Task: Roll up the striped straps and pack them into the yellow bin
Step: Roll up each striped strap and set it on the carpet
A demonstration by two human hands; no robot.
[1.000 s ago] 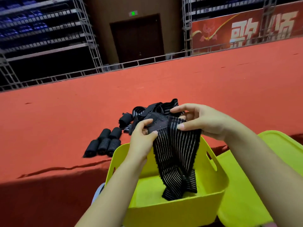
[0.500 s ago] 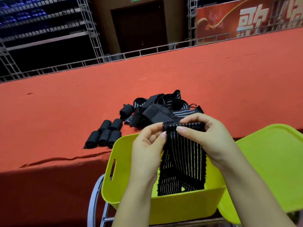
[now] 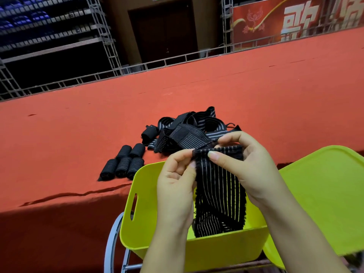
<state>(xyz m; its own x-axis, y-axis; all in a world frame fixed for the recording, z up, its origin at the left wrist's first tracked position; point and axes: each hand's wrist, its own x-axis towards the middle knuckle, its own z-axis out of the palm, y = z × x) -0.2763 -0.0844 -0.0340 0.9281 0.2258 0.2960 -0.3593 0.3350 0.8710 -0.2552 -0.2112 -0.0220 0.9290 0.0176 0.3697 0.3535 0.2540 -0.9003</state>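
Observation:
A black strap with thin pale stripes (image 3: pixel 218 192) hangs down into the yellow bin (image 3: pixel 141 213). My left hand (image 3: pixel 175 180) pinches its top left corner. My right hand (image 3: pixel 242 162) pinches the top edge, where the strap is folded over in a first narrow turn. Behind the bin, a loose heap of striped straps (image 3: pixel 189 131) lies on the red table. Several rolled straps (image 3: pixel 124 162) lie in a cluster to the left of the heap, and one more roll (image 3: pixel 148 133) sits at the heap's left edge.
A yellow lid (image 3: pixel 325 194) lies to the right of the bin. The bin rests on a metal frame (image 3: pixel 112 245) below the red table's front edge (image 3: pixel 69 196). Metal railings and scaffolding stand beyond the table.
Both hands brought the strap's top end down from over the heap to above the bin and folded it over. The view tilted down.

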